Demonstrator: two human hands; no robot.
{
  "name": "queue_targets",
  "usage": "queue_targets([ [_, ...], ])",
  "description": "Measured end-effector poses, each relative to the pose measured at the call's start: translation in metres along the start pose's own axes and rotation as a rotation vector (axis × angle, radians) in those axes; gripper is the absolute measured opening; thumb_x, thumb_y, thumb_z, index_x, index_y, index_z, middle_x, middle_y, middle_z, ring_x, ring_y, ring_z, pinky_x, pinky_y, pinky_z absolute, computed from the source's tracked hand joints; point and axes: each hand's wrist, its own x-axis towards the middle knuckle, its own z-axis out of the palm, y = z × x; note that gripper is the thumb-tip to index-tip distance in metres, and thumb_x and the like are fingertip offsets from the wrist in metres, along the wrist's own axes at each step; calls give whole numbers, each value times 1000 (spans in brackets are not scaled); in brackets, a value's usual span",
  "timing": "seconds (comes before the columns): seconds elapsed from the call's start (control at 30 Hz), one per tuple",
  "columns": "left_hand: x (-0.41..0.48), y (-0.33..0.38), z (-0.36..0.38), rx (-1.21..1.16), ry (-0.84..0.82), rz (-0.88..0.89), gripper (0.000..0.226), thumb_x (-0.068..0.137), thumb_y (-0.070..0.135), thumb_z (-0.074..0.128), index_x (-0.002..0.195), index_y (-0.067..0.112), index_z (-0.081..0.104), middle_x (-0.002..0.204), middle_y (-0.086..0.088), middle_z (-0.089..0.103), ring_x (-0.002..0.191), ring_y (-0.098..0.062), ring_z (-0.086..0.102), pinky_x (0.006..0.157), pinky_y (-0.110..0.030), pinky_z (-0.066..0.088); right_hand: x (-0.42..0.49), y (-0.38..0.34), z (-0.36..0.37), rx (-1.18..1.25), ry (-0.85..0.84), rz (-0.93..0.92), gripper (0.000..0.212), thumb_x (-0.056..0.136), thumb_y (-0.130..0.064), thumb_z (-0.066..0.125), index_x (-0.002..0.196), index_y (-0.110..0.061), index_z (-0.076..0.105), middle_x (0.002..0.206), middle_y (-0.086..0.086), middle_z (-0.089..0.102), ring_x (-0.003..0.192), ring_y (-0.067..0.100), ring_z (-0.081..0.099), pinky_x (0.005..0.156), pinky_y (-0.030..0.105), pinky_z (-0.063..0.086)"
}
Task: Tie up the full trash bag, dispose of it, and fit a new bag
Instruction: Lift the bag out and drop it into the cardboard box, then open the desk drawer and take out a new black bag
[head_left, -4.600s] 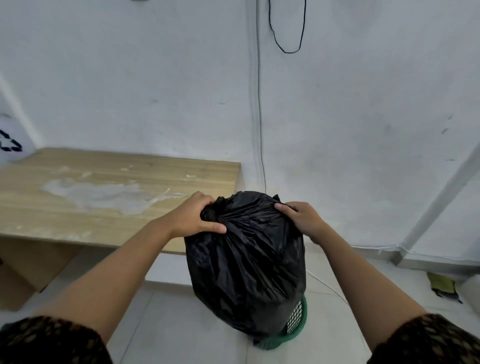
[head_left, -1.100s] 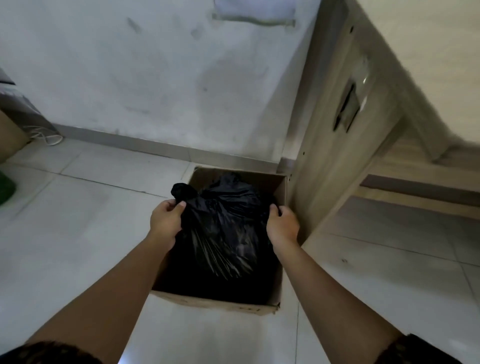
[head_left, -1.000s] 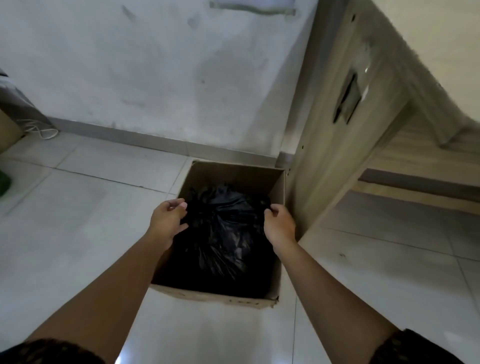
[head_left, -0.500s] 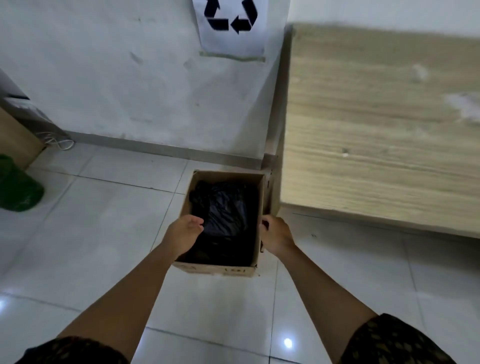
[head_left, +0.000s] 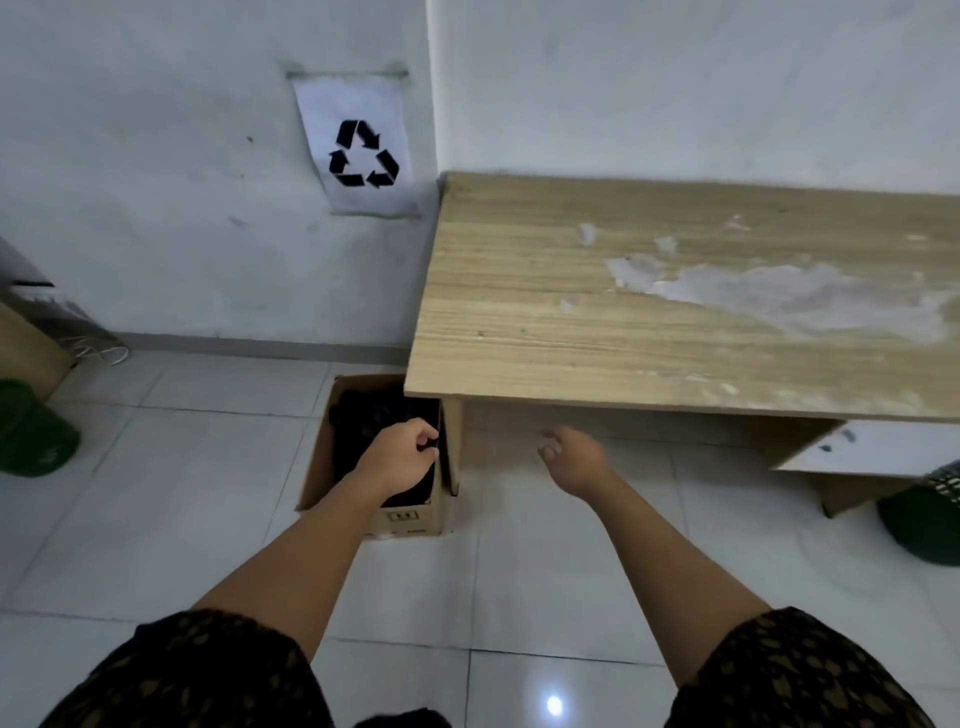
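For disposal, the trash bag (head_left: 358, 415) is set in the cardboard box (head_left: 410, 517) at the table's (head_left: 519, 312) front-left corner. The left hand's (head_left: 400, 460) curled grip cannot be told; the right hand (head_left: 574, 460) is held slack, empty.

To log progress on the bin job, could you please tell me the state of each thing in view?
Cardboard box: open-topped, on the floor beside the table.
Trash bag: inside the box.
Left hand: above the box, fingers curled; grip unclear.
Right hand: free, loosely curled, empty.
Green basket: on the floor, partly out of frame.
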Motion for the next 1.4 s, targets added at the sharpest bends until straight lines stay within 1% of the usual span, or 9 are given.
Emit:
queue_targets([
  [0.13, -26, 73, 31, 28, 19, 53, 31, 92, 19, 54, 122, 13, 56, 125, -5, 58, 117, -19, 53, 96, -28, 42, -36, 53, -58, -25, 53, -37, 46, 98, -25, 42, 139, -6, 42, 142, 14, 47, 131, 29, 43, 106, 34, 35],
  [0.23, -46, 127, 60, 29, 46, 71, 31, 91, 21, 54, 121, 13, 56, 124, -5, 60, 115, -19, 55, 96, -30, 44, -64, 102, -101, 2, 82, -45, 45, 97, -26, 44, 138, -7, 43, 141, 14, 48, 130, 29, 44, 106, 35, 37],
  [0.4, -73, 213, 117, 70, 71, 134, 33, 91, 23, 54, 123, 14, 55, 126, -6, 58, 117, -19, 54, 96, -30, 43, -107, 178, -172, 40, 137, -55, 46, 96, -27, 45, 139, -9, 42, 142, 13, 46, 131, 28, 43, 107, 37, 36],
  [0.57, -79, 294, 170, 90, 69, 192, 35, 91, 25, 55, 125, 16, 54, 129, -3, 57, 120, -17, 53, 96, -30, 43, -130, 250, -232, 62, 211, -41, 44, 96, -27, 46, 135, -8, 45, 137, 13, 51, 125, 28, 48, 100, 33, 40],
  [0.73, -55, 359, 225, 93, 36, 254, 34, 91, 24, 55, 124, 15, 55, 129, -5, 57, 120, -18, 53, 97, -31, 44, -125, 324, -281, 94, 266, -13, 43, 96, -27, 46, 135, -9, 46, 139, 12, 50, 126, 28, 48, 101, 33, 39],
  [0.97, 8, 445, 315, 115, 26, 331, 35, 91, 24, 53, 125, 16, 54, 129, -5, 54, 119, -20, 52, 99, -33, 43, -84, 438, -345, 102, 271, 64, 44, 96, -28, 46, 137, -12, 44, 142, 11, 45, 127, 26, 46, 100, 30, 37],
  [1.17, 42, 514, 385, 220, -6, 373, 36, 92, 26, 51, 127, 18, 52, 132, -3, 50, 123, -21, 45, 98, -35, 42, -59, 529, -397, 93, 271, 110, 44, 95, -28, 47, 136, -13, 45, 140, 10, 47, 125, 25, 46, 99, 28, 35],
  [1.3, 53, 540, 425, 273, 37, 371, 38, 92, 25, 52, 128, 18, 52, 133, -3, 51, 124, -21, 44, 100, -33, 41, -48, 581, -415, 82, 268, 116, 42, 94, -26, 48, 134, -13, 47, 135, 12, 50, 125, 26, 46, 103, 32, 35],
  [1.4, 59, 555, 456, 307, 107, 367, 41, 91, 23, 53, 131, 16, 51, 135, -4, 50, 126, -23, 43, 103, -33, 37, -37, 617, -421, 69, 278, 64, 38, 93, -24, 49, 130, -13, 51, 130, 11, 54, 120, 24, 49, 100, 32, 38],
])
